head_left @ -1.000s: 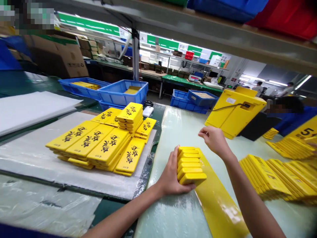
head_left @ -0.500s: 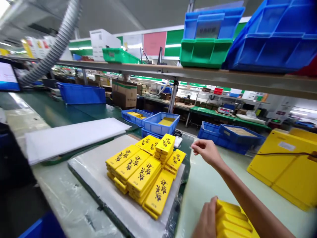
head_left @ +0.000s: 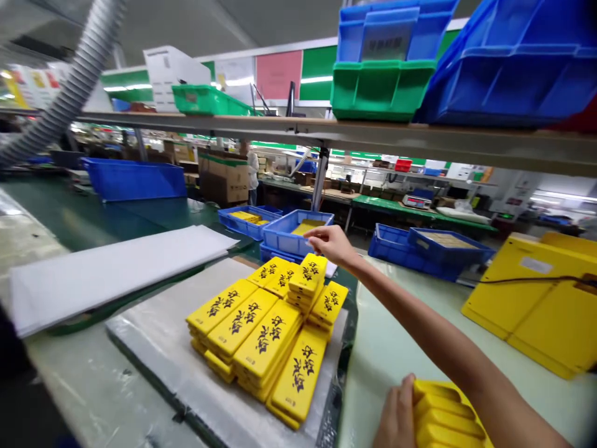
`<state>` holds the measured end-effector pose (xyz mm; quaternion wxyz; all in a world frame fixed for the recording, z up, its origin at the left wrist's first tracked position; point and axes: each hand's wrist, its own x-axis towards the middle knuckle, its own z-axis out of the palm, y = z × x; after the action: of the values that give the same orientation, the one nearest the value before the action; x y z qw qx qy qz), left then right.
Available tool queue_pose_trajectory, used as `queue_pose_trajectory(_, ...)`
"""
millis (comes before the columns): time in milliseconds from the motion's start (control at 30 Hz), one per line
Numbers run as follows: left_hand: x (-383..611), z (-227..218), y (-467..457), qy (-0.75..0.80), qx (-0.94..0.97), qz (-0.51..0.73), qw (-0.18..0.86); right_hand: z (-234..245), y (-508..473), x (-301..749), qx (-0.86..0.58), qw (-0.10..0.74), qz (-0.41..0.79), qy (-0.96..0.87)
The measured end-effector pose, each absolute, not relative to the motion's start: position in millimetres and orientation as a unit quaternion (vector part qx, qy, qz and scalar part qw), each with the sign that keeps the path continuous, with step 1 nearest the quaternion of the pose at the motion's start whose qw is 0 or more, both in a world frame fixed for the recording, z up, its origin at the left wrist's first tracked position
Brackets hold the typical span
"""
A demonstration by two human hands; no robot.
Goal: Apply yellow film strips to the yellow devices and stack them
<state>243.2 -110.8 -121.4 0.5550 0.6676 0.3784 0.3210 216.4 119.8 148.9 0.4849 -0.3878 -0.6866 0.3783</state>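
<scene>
My right hand (head_left: 329, 244) reaches out to the left and hovers just above a small stack of yellow printed cases (head_left: 307, 280), fingers curled downward with nothing in them that I can see. My left hand (head_left: 396, 415) sits at the bottom edge, wrapped round the side of a row of plain yellow cases (head_left: 441, 419) stood on edge. More yellow cases with black lettering (head_left: 254, 330) lie in layered rows on a white foam sheet (head_left: 186, 373).
Blue bins (head_left: 298, 233) stand behind the stacks, and further blue crates (head_left: 429, 252) to the right. A big yellow box (head_left: 536, 305) with a cable lies at right. White foam boards (head_left: 107, 267) lie at left. A shelf overhead carries green and blue bins (head_left: 382, 87). A grey hose (head_left: 65, 93) hangs at upper left.
The view has swung up and to the left. My right hand has moved left from beside the plain cases to above the small stack of printed ones. My left hand stays on the plain cases.
</scene>
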Motion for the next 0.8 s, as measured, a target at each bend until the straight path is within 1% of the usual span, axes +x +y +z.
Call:
queue_pose_trajectory(67, 242, -120, -111, 0.385, 0.672, 0.295, 0.56, 152, 103, 250, -0.385, 0.484, 0.433, -0.656)
queue_pose_trajectory(167, 230, -111, -109, 0.327, 0.724, 0.267, 0.545, 146, 78, 321, -0.406, 0.501, 0.492, -0.585)
queue_pose_trajectory(233, 221, -105, -107, 0.28, 0.758, 0.281, 0.518, 129, 54, 370, -0.44, 0.505, 0.501, -0.547)
queue_pose_trajectory(367, 213, -99, -107, 0.239, 0.772, 0.357, 0.468, 71, -27, 443, -0.502, 0.51, 0.532, -0.452)
queue_pose_trajectory(500, 216, -93, -105, 0.273, 0.761, 0.401, 0.43, 22, -126, 467, -0.528, 0.528, 0.559, -0.36)
queue_pose_trajectory(633, 223, -73, -101, 0.325, 0.742, 0.417, 0.413, -5, -199, 461, -0.51, 0.54, 0.598, -0.299)
queue_pose_trajectory(700, 228, -56, -98, 0.353, 0.72, 0.41, 0.435, -14, -226, 458, -0.494, 0.54, 0.621, -0.282)
queue_pose_trajectory(800, 242, -25, -89, 0.414, 0.626, 0.38, 0.541, -26, -260, 457, -0.452, 0.57, 0.643, -0.24)
